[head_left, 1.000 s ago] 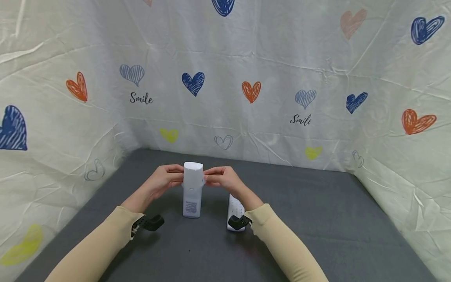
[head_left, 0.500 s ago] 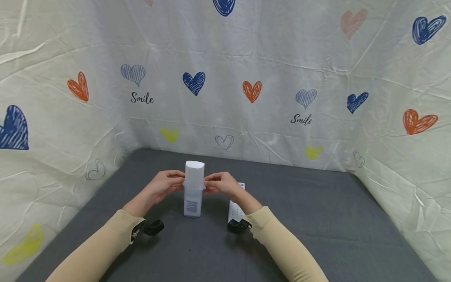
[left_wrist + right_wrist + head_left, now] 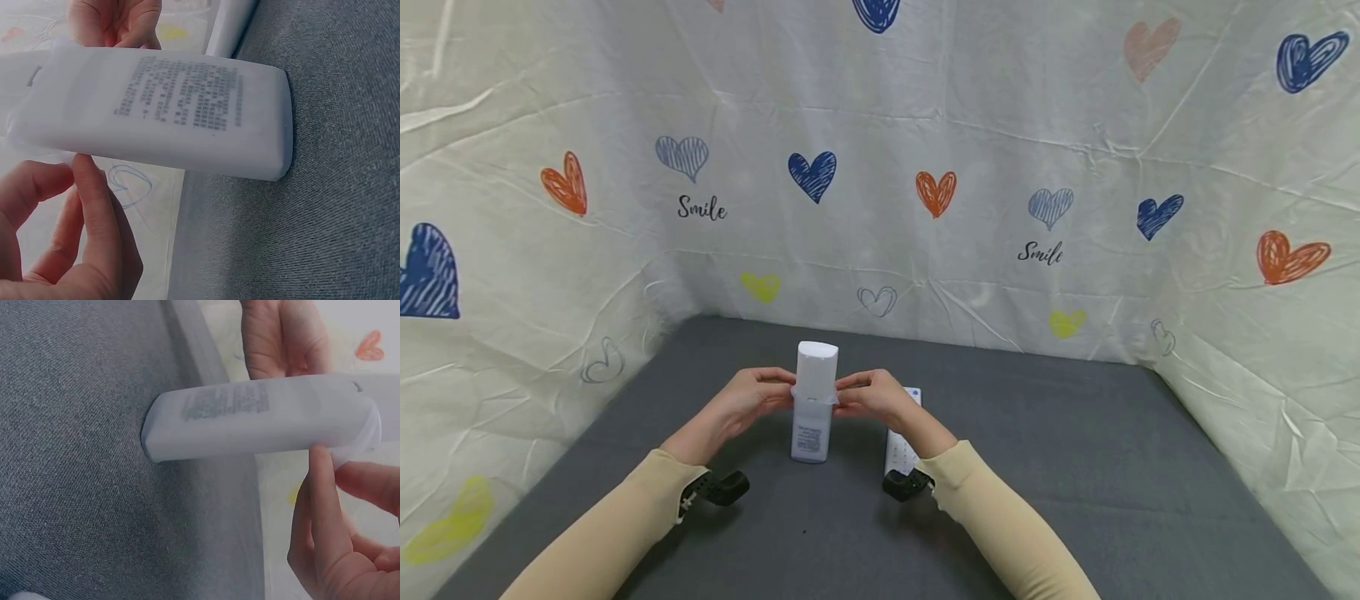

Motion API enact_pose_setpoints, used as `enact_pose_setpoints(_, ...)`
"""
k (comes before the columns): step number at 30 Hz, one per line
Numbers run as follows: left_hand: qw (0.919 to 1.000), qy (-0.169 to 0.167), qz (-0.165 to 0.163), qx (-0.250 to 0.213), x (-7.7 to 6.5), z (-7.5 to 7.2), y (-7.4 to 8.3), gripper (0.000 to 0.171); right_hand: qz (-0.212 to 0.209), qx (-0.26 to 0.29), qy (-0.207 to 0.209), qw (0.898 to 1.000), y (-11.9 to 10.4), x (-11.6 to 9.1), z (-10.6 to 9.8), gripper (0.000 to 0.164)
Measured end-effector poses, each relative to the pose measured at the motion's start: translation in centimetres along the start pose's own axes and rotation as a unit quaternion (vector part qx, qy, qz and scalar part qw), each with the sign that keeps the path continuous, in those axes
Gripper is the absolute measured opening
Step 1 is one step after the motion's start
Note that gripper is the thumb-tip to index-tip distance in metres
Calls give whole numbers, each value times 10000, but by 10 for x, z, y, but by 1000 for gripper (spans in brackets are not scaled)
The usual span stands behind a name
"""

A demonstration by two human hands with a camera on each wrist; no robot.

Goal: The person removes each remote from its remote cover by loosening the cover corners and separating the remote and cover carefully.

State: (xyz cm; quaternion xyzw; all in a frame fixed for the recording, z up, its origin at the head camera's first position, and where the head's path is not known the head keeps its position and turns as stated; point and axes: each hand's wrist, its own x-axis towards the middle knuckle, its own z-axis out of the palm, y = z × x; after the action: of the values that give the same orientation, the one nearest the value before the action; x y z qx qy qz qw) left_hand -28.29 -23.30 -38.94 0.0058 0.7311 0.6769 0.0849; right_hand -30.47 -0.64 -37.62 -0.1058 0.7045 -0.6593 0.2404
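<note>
A white remote control [image 3: 817,365] stands upright on the dark grey table, its printed back facing me. Its upper part is bare. Thin translucent plastic, a sleeve [image 3: 37,128], wraps the lower part and flares in loose folds around the middle. On the left side, my left hand [image 3: 743,406] pinches the sleeve's edge between thumb and forefinger. My right hand [image 3: 874,395] pinches the edge opposite, with the fold [image 3: 369,428] showing beside its fingertips in the right wrist view. The front of the remote is hidden.
A second white remote control [image 3: 900,454] with buttons lies on the table [image 3: 1075,467], partly behind my right wrist. Pale curtains [image 3: 880,108] printed with hearts surround the table at the back and sides.
Both hands have moved slightly down along the upright remote, and more of its bare upper part shows above the sleeve's edge. The second remote's far end has come into view.
</note>
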Motion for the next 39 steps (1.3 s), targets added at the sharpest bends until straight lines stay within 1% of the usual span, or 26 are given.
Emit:
enact_pose_setpoints(5,10000,-63,-4,64,-1,-1,-2,27,23,-118,97,9999,-1,-1,2,28)
enact_pose_setpoints(11,9998,-188,-78,80,-2,-2,-6,23,95,-279,200,9994,0,-1,5,26)
enact_pose_setpoints(14,9998,-162,-103,67,-2,-2,-8,21,114,-430,272,9986,2,0,6,25)
enact_pose_setpoints(17,9997,-165,-127,149,-1,-1,-9,21,134,-572,353,9977,3,0,9,23)
enact_pose_setpoints(21,9994,-88,-221,243,0,0,-11,20,144,-686,387,9968,4,0,11,22)
enact_pose_setpoints(24,9993,10,-302,225,0,1,-13,18,139,-725,396,9965,5,0,12,22)
enact_pose_setpoints(27,9992,-48,-314,245,-1,1,-14,17,157,-751,415,9962,6,0,13,22)
enact_pose_setpoints(32,9991,-61,-370,214,-3,2,-12,19,201,-773,448,9958,7,-1,14,22)
enact_pose_setpoints(37,9989,-161,-322,296,-4,3,-9,25,222,-823,455,9953,7,-2,15,23)
enact_pose_setpoints(39,9989,-121,-341,286,-4,4,-9,25,209,-864,469,9949,7,-3,15,23)
